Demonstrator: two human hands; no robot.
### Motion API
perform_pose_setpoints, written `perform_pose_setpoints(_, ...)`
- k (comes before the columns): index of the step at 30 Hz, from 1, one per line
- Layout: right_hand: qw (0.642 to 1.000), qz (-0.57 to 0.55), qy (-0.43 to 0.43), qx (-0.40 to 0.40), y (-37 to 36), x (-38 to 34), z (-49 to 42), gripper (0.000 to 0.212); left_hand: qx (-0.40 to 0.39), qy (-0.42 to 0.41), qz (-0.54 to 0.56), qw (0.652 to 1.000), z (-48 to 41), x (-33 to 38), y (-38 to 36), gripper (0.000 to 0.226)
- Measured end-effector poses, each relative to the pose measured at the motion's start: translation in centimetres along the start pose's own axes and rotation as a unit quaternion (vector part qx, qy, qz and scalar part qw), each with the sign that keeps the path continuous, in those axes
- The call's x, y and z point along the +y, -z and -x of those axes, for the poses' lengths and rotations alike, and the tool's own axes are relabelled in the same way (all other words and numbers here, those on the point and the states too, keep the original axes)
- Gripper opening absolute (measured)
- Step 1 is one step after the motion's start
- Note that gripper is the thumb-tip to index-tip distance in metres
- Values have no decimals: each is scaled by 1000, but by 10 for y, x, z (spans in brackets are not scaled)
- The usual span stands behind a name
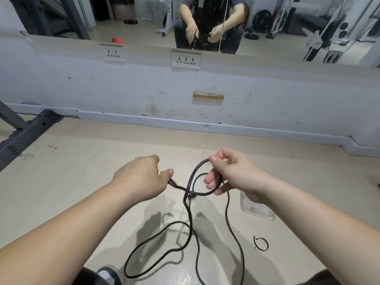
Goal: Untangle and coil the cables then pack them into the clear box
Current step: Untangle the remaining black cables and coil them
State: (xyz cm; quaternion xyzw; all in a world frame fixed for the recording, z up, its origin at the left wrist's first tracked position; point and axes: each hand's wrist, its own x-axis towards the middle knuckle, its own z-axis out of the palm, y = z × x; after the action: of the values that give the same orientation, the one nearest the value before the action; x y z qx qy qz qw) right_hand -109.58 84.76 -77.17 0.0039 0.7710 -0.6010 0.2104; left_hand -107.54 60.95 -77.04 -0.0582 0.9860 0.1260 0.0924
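A black cable (190, 221) hangs between my hands and trails in loose loops on the pale floor. My right hand (232, 175) grips a small loop of it, thumb and forefinger pinching the top of the loop. My left hand (141, 177) pinches one strand of the same cable just left of where the strands cross. The clear box (258, 208) lies on the floor under my right wrist, partly hidden by it. A thin black cable tie (261, 243) curls on the floor to the right.
A white wall with sockets (186, 59) and a mirror (144, 15) above it faces me. Dark metal frame legs (26, 130) stand at the left. My shoe (107, 274) shows at the bottom edge.
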Motion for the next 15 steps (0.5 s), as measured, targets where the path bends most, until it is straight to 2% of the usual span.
perform_pose_setpoints(2,998,14,38,-42,-8,-3,5,23,-5,-59,63,996,3,4,-3,41)
perform_pose_setpoints(4,996,28,64,-53,-15,-6,8,25,-42,-103,226,968,12,13,-5,25)
perform_pose_setpoints(6,994,44,85,-44,-20,-9,8,25,-100,-93,366,921,23,22,-5,25)
perform_pose_setpoints(8,994,49,94,-30,-23,-12,5,26,-109,-71,462,877,29,26,0,30)
perform_pose_setpoints(10,994,56,93,-21,-25,-14,3,30,-122,-46,546,827,33,26,9,32)
perform_pose_setpoints(11,993,66,94,-21,-26,-14,2,31,-130,-38,559,818,36,26,12,24)
perform_pose_setpoints(12,991,85,96,-24,-27,-13,2,31,-132,-34,545,827,41,25,14,14)
perform_pose_setpoints(15,971,201,124,-21,-37,-13,3,32,-119,-30,438,891,56,21,5,32)
